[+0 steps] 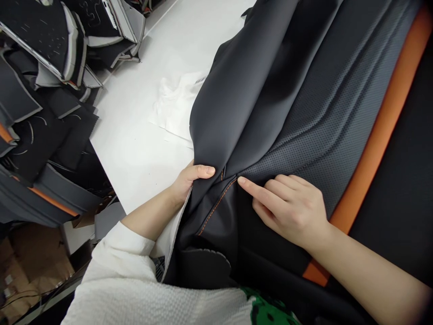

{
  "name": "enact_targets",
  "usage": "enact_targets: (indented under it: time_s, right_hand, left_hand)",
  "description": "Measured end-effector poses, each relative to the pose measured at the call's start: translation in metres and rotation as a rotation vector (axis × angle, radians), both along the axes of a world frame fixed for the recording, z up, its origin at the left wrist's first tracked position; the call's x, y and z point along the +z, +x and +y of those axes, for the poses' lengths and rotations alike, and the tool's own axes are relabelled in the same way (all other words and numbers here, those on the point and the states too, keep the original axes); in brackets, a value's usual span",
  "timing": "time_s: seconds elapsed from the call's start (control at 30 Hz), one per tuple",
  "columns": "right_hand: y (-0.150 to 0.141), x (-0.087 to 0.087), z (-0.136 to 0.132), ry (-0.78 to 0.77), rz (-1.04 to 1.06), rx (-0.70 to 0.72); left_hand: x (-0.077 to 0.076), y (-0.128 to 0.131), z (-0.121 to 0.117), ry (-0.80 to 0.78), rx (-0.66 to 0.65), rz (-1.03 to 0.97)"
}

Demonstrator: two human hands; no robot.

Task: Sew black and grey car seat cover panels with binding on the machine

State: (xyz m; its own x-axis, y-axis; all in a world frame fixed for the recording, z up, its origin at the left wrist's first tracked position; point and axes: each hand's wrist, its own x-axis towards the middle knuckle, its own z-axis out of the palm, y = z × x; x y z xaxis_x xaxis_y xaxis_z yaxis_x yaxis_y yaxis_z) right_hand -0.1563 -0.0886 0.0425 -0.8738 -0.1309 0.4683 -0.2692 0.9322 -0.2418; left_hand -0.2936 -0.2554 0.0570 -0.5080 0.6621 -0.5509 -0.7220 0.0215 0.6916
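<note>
A large black leather seat cover (270, 90) with a perforated panel (324, 117), an orange stripe (385, 122) and orange stitching (216, 205) lies across the white table (135, 144). My left hand (189, 180) grips the cover's left edge, thumb on top and fingers hidden beneath the fabric. My right hand (287, 205) rests on the cover, index finger stretched out and touching the seam where the stitching ends, the other fingers curled.
A crumpled white cloth or paper (176, 104) lies on the table just left of the cover. Stacks of black and grey foam-backed cut pieces (43, 90) are piled at the left. Cardboard boxes (30, 266) sit on the floor below.
</note>
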Motion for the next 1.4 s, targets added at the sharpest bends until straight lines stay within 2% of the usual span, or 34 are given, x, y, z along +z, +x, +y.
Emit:
enact_targets:
  time_s: [0.13,0.2,0.27,0.33,0.4,0.47,0.5,0.57,0.63,0.73,0.83,0.9,1.0,1.03,1.1,1.23,1.3,1.4]
  right_hand:
    - [-0.005,-0.004,-0.008,0.009,-0.125,-0.038]
    - [-0.01,-0.001,-0.011,-0.108,-0.229,-0.058]
    - [-0.015,0.004,-0.011,-0.392,-0.368,-0.051]
    - [-0.017,0.01,-0.006,-0.812,-0.529,0.025]
    - [-0.015,0.015,0.003,-1.246,-0.667,0.128]
    - [-0.012,0.016,0.012,-1.574,-0.768,0.194]
    - [-0.011,0.016,0.016,-1.685,-0.801,0.19]
    - [-0.009,0.013,0.022,-1.814,-0.818,0.091]
    - [-0.01,0.011,0.022,-1.853,-0.724,-0.1]
    - [-0.012,0.007,0.018,-1.813,-0.48,-0.384]
    - [-0.012,0.005,0.016,-1.805,-0.379,-0.528]
    - [-0.012,0.005,0.017,-1.812,-0.391,-0.539]
    - [-0.01,0.006,0.021,-1.793,-0.431,-0.5]
    - [-0.009,0.006,0.021,-1.793,-0.44,-0.488]
    - [-0.008,0.006,0.021,-1.809,-0.439,-0.466]
    - [-0.009,0.006,0.018,-1.836,-0.435,-0.428]
    - [-0.008,0.005,0.019,-1.812,-0.458,-0.411]
    - [-0.005,0.0,0.024,-1.705,-0.492,-0.397]
  left_hand:
    - [0.003,-0.009,-0.005,-0.086,-0.08,0.12]
    - [0.014,-0.009,-0.009,-0.115,-0.115,0.245]
    - [0.03,0.0,-0.011,-0.116,-0.175,0.434]
    - [0.046,0.02,-0.007,-0.149,-0.32,0.716]
    - [0.056,0.047,0.004,-0.252,-0.518,1.058]
    - [0.057,0.076,0.021,-0.415,-0.691,1.34]
    - [0.055,0.088,0.03,-0.496,-0.753,1.443]
    - [0.047,0.107,0.045,-0.606,-0.819,1.602]
    - [0.038,0.116,0.055,-0.632,-0.819,1.747]
    - [0.029,0.118,0.057,-0.557,-0.798,1.915]
    - [0.03,0.11,0.052,-0.406,-0.77,1.972]
    - [0.033,0.099,0.047,-0.221,-0.734,1.926]
    - [0.035,0.077,0.037,0.036,-0.602,1.69]
    - [0.033,0.069,0.033,0.048,-0.52,1.593]
    - [0.026,0.057,0.029,-0.037,-0.38,1.394]
    - [0.003,0.051,0.029,-0.16,-0.351,1.111]
    - [-0.004,0.056,0.031,-0.147,-0.315,1.158]
    - [-0.004,0.07,0.035,-0.138,-0.261,1.442]
